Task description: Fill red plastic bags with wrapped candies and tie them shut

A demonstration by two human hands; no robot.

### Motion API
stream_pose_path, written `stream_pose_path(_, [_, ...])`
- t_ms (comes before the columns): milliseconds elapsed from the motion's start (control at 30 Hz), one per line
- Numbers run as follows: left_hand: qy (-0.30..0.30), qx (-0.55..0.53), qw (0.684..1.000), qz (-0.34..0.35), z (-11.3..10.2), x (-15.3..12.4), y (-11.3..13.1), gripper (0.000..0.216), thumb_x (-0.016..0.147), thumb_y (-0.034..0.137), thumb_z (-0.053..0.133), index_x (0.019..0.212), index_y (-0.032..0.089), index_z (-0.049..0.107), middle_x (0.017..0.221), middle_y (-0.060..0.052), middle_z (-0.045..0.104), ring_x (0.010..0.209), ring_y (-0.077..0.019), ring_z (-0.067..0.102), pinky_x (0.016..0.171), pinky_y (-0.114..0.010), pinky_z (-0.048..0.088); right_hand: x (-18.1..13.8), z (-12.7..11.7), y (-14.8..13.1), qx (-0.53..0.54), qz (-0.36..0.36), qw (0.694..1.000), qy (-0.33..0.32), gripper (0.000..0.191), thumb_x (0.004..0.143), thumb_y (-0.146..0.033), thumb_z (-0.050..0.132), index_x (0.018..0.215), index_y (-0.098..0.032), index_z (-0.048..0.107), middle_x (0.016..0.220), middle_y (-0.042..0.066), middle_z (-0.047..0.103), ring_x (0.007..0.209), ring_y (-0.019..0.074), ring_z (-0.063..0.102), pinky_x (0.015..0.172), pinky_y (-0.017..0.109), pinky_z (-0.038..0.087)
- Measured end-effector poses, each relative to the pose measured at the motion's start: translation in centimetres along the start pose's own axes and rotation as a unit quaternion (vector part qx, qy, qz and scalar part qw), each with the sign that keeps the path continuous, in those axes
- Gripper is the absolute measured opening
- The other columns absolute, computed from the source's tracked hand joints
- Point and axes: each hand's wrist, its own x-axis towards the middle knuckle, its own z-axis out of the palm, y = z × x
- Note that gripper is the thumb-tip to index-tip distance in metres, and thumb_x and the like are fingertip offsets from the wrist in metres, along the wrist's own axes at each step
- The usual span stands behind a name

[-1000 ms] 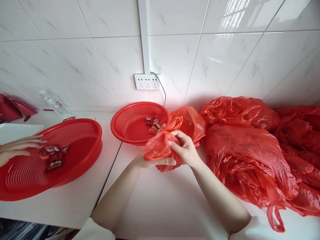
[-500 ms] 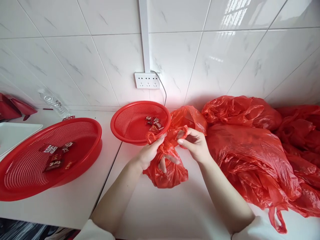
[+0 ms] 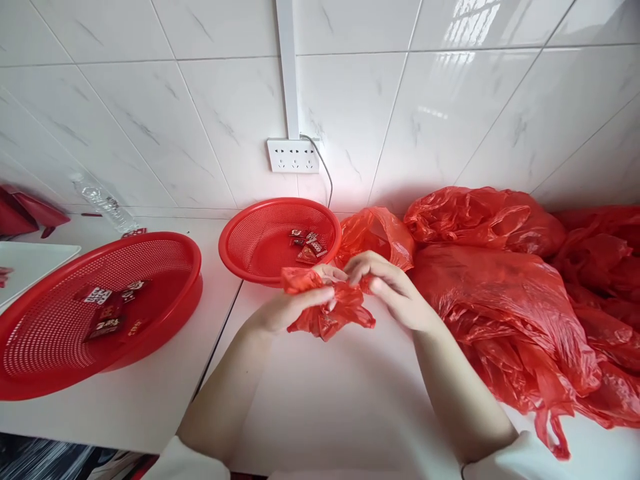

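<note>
Both my hands meet over the white table, gripping a small red plastic bag (image 3: 325, 310) that is bunched up between them. My left hand (image 3: 290, 308) pinches its left side with thumb and fingers closed. My right hand (image 3: 387, 283) curls over its top right edge, fingers closed on the plastic. The bag hangs just above the tabletop, in front of a small red mesh basket (image 3: 260, 237) that holds several wrapped candies (image 3: 307, 243).
A large red mesh basket (image 3: 165, 267) with several candy packets (image 3: 107, 310) sits at the left. A heap of red plastic bags (image 3: 505, 300) fills the right side. A white tray (image 3: 30, 260), a lying plastic bottle (image 3: 105, 203) and a wall socket (image 3: 293, 155) are behind.
The other person's hand at the large basket has gone. My hands spread the bag by its handles, then drew together and crumpled it tighter.
</note>
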Motion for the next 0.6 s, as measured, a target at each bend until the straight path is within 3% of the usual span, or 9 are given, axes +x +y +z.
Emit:
stream_pose_path(67, [-0.025,0.072,0.997,0.009,0.4,-0.3,0.4,0.04,0.076,0.019,0.069,0.115,0.021,0.06,0.087,-0.002,0.062,0.082,-0.0157,0.06,0.074,-0.028,0.05,0.3,1.0,0.6,0.054,0.022,0.998,0.033,0.03,0.096,-0.045,0.045,0.11,-0.024,0.061,0.122,0.008,0.057,0.114,0.0219,0.054,0.1,0.038,0.042])
stream_pose_path(167, [-0.011,0.153,0.987,0.036,0.5,-0.5,0.7,0.038,0.072,0.012,0.066,0.109,0.02,0.062,0.084,-0.003,0.063,0.077,-0.0168,0.061,0.068,-0.029,0.05,0.7,2.3,1.3,0.138,0.072,0.987,-0.032,0.035,0.096,-0.043,0.046,0.125,-0.025,0.052,0.124,0.008,0.056,0.113,0.0206,0.056,0.098,0.039,0.044])
stream_pose_path(333, [0.085,0.248,0.959,0.109,-0.7,-0.5,0.4,0.003,0.075,0.016,0.063,0.076,0.018,0.062,0.072,0.0,0.062,0.065,-0.012,0.057,0.058,-0.022,0.044,0.7,3.5,2.0,0.182,0.089,0.975,-0.09,0.039,0.088,-0.039,0.062,0.121,-0.022,0.054,0.094,0.003,0.061,0.085,0.0148,0.058,0.08,0.03,0.049])
stream_pose_path(500, [0.061,0.224,0.967,0.105,-1.1,-0.8,0.6,0.006,0.075,0.022,0.064,0.078,0.018,0.06,0.07,0.001,0.061,0.059,-0.0099,0.053,0.056,-0.022,0.042,0.7,4.5,2.7,0.256,0.111,0.955,-0.097,0.026,0.085,-0.037,0.067,0.099,-0.021,0.053,0.075,-0.003,0.055,0.06,0.0086,0.046,0.058,0.022,0.041])
stream_pose_path(600, [0.104,0.254,0.954,0.123,-0.8,-0.9,0.7,0.005,0.073,0.016,0.062,0.078,0.018,0.06,0.068,0.001,0.062,0.059,-0.0103,0.054,0.058,-0.023,0.043,0.8,4.9,3.0,0.24,0.109,0.963,-0.053,0.025,0.084,-0.04,0.067,0.089,-0.022,0.051,0.068,-0.005,0.05,0.055,0.0087,0.042,0.054,0.022,0.037])
